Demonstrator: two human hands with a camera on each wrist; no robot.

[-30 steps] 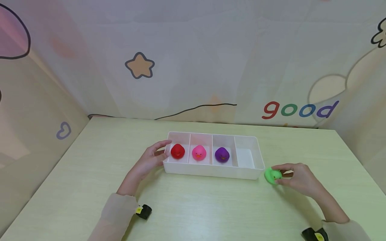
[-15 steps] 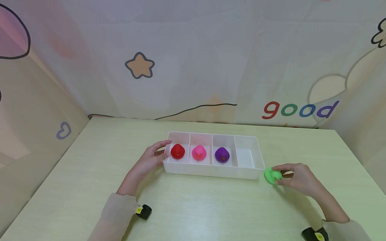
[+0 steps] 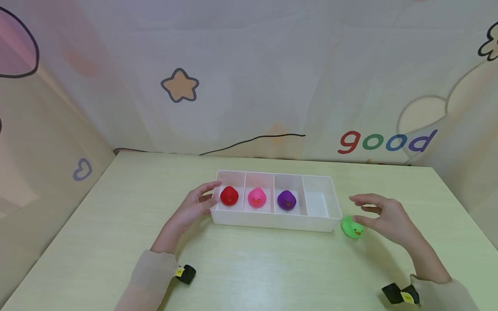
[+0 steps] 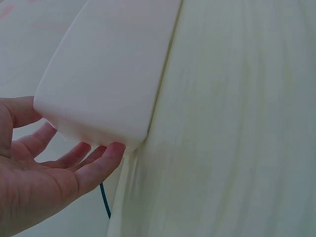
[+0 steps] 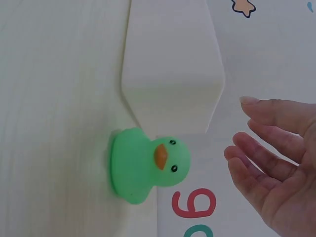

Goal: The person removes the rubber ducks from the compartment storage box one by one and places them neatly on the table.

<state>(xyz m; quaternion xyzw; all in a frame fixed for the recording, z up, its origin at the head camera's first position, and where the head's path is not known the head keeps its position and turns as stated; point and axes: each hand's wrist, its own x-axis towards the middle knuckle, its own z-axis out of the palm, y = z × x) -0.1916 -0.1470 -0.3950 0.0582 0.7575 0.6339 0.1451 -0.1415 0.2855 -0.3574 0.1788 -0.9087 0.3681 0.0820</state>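
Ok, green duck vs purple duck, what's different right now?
Colour: the green duck is bright light green, the purple duck dark purple.
Place: the green duck sits on the table, the purple duck inside the tray, third compartment from the left.
Hands: the green duck is right by the right hand, the purple duck farther from it.
Shared: both upright toy ducks.

The left wrist view's top edge cuts the white rectangular plastic tray (image 4: 106, 69), its inside hidden. In the head view, the bare right hand (image 3: 393, 218) covers a sliver of the green toy duck (image 3: 351, 229); the near edge cuts both beige sleeves (image 3: 149, 276).
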